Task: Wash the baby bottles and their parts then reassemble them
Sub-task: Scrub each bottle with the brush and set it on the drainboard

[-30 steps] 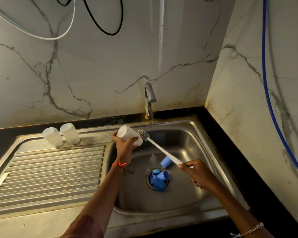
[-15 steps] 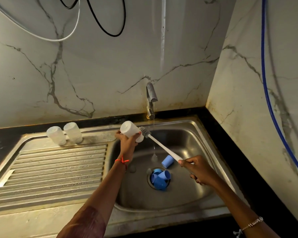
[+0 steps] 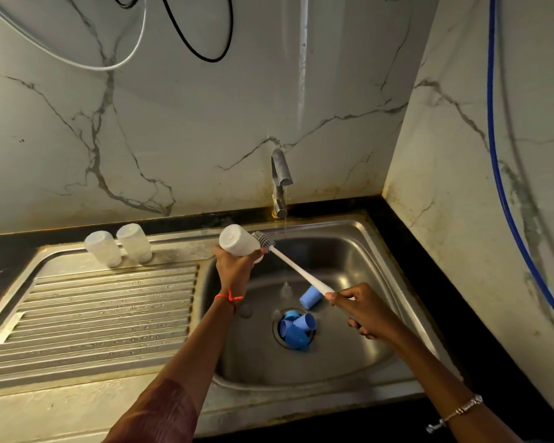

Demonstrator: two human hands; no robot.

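Single head-worn wide-angle view, looking forward and steeply down into the sink [image 3: 349,251] from close above; the counter [image 3: 461,314] corner and marble walls [image 3: 173,123] fill the frame's upper part.

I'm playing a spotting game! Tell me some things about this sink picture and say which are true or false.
1. The left hand holds a white bottle. True.
2. The right hand holds a sponge. False: it holds a brush.
3. Two bottles stand on the drainboard. True.
4. The tap is off. False: a thin stream runs from it.
5. The blue parts lie on the drainboard. False: they lie in the sink.
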